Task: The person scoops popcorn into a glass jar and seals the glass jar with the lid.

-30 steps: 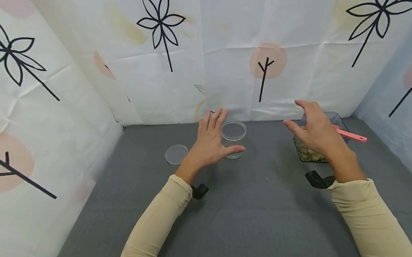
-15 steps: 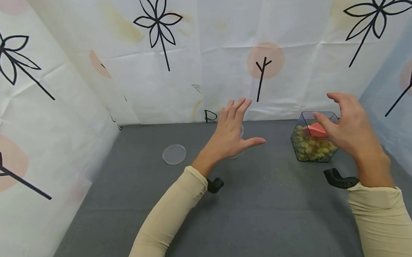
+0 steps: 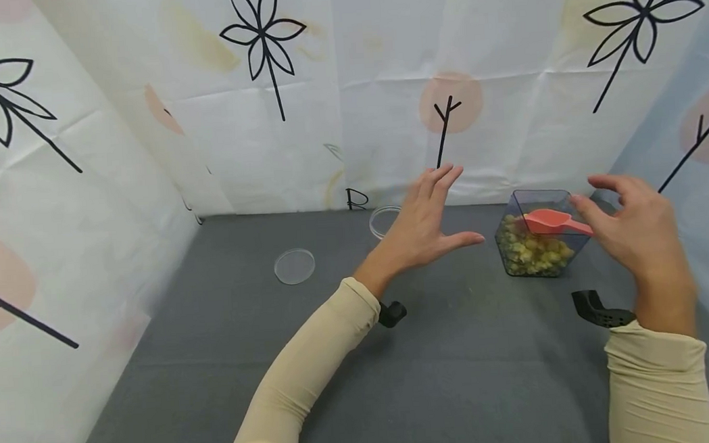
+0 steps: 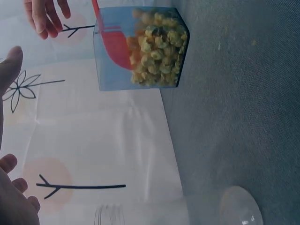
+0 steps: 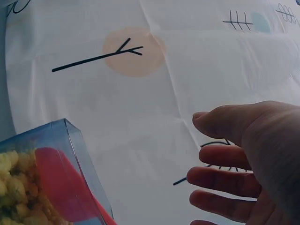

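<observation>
A clear bluish square container [image 3: 514, 201] holds popcorn [image 3: 530, 251] at the back right. A pink scoop [image 3: 548, 221] leans in it, handle over the right rim. My right hand [image 3: 641, 231] hovers beside the handle, fingers apart and holding nothing; a gap shows in the right wrist view, where the popcorn [image 5: 16, 187] and scoop [image 5: 61, 183] stand left of it. My left hand [image 3: 416, 228] is raised with fingers spread, nothing in it. Behind it stands a clear round jar [image 3: 376, 228], mostly hidden in the head view; the jar [image 4: 241, 206] shows at the bottom of the left wrist view.
A clear round lid [image 3: 294, 266] lies flat on the grey tabletop [image 3: 461, 377], left of the jar. A white patterned cloth [image 3: 380, 50] hangs behind and at both sides. A few small crumbs appear on the table in front of the container.
Both hands have moved right. The left hand passed across the jar, whose rim shows again on its left. The right hand drew off the container, uncovering the popcorn and scoop.
</observation>
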{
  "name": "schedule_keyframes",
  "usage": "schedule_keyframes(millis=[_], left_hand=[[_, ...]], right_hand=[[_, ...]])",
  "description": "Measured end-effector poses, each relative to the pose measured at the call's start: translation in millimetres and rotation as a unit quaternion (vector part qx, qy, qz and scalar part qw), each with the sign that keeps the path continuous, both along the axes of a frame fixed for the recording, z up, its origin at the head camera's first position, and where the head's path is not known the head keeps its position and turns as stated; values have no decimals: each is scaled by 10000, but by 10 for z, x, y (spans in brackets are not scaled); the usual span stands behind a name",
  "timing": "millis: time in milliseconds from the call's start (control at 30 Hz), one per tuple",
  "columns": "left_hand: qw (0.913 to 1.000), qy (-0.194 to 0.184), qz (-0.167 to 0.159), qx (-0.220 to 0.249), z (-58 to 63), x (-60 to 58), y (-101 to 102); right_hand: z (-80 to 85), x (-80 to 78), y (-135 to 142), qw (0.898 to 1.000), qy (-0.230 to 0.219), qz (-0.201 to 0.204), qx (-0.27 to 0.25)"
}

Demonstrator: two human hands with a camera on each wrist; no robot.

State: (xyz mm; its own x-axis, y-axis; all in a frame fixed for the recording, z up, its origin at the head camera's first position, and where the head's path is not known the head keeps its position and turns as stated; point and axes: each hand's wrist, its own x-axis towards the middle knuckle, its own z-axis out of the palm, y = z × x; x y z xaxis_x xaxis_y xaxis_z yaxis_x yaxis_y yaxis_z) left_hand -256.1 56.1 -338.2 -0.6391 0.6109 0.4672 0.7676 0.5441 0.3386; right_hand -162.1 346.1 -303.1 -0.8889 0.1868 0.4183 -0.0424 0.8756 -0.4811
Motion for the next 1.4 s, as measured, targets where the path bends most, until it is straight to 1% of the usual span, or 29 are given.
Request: schedule_keyframes(millis=[67,167,233,300,400,567,633,667,733,833,900,933,1033,1133,1267,1400], left_hand=[[10000,0,-76,-26,9,-8,101],[9997,-142,-188,-30,17,-21,252],[9994,-250,-226,-22,11,-28,346],[9990,-368,-246,-2,-5,-35,432],[9986,-457,-274,7,-44,-40,548],[9988,-377,-301,79,-120,-89,671],[9986,-426,-282,99,-149,-120,714],[9985,-467,-265,102,-164,-135,737],[9982,-533,-253,101,-198,-169,786],[9985,-527,-160,-12,-258,-220,864],[9986,-511,-61,-98,-290,-249,919],[9987,-497,-10,-143,-305,-260,944],[9984,-513,72,-238,-325,-285,1016],[9977,-636,47,-237,-336,-297,1075],[9940,-1090,17,-85,-356,-288,1153],[9882,-1524,-86,75,-368,-287,1235]], right_hand=[[-12,32,50,9997,-174,-133,-113],[-47,71,129,9981,-479,-307,-222],[-76,81,160,9968,-670,-361,-255],[-105,82,181,9955,-832,-333,-300],[-145,71,193,9950,-866,-269,-408],[-184,38,211,9935,-954,-317,-527],[-188,34,230,9913,-1144,-374,-537],[-191,32,244,9893,-1300,-401,-523],[-190,29,280,9824,-1764,-384,-479],[-192,21,324,9670,-2507,-287,-359],[-198,13,340,9591,-2800,-201,-363],[-205,11,342,9574,-2855,-184,-378],[-222,10,334,9594,-2781,-193,-424],[-228,4,308,9672,-2496,-298,-355],[-255,-28,253,9801,-1885,-495,-378],[-289,-53,198,9866,-1222,-815,-709]])
